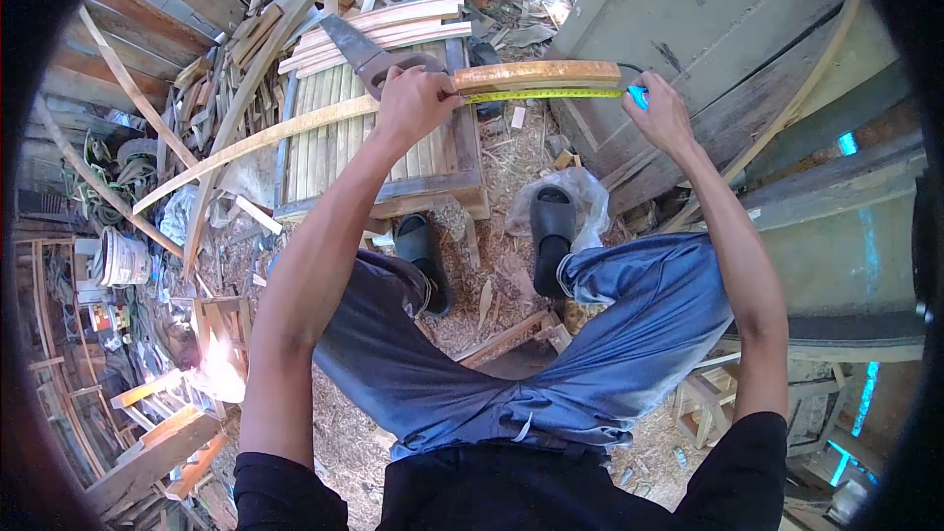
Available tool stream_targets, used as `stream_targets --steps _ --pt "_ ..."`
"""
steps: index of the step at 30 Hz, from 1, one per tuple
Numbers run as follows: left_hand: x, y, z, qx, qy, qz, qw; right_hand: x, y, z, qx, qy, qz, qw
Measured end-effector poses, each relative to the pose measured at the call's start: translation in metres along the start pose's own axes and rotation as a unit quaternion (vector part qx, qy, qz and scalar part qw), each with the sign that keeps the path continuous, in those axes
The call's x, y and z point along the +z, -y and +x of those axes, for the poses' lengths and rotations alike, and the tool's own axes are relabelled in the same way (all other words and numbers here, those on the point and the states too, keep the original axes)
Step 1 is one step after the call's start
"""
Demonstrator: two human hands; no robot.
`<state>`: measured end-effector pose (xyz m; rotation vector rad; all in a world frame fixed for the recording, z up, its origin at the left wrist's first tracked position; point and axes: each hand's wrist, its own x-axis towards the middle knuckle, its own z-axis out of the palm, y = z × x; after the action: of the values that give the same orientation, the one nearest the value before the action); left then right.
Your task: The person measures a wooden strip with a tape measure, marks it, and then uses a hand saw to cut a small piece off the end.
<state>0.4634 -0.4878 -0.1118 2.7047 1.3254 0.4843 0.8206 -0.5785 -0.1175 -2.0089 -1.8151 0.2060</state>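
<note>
From my remote seat I log one tape, yellow, drawn out left to right along the near side of the wood, the long axes of both nearly matching. Neither hand is nearer: I find the tape's end pinched between left hand thumb and finger, its blue case gripped by right hand fingers, the wood spanning between, just beyond the tape.

A yellow tape measure — blue-cased — stretches nearly straight. Along its far edge lies a gently curved wooden piece.
</note>
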Motion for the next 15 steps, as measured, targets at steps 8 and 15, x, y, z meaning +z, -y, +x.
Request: stream_targets --steps 8,15 --pt "0.002 0.0 0.0003 0.013 -0.016 -0.015 1.0 -0.0006 0.0052 0.0004 0.007 -0.006 -0.005 1.0" --pt "0.0063 -0.0008 -0.0007 0.018 -0.036 -0.017 0.999 0.0015 0.0017 0.0005 -0.013 -0.009 -0.003 1.0"
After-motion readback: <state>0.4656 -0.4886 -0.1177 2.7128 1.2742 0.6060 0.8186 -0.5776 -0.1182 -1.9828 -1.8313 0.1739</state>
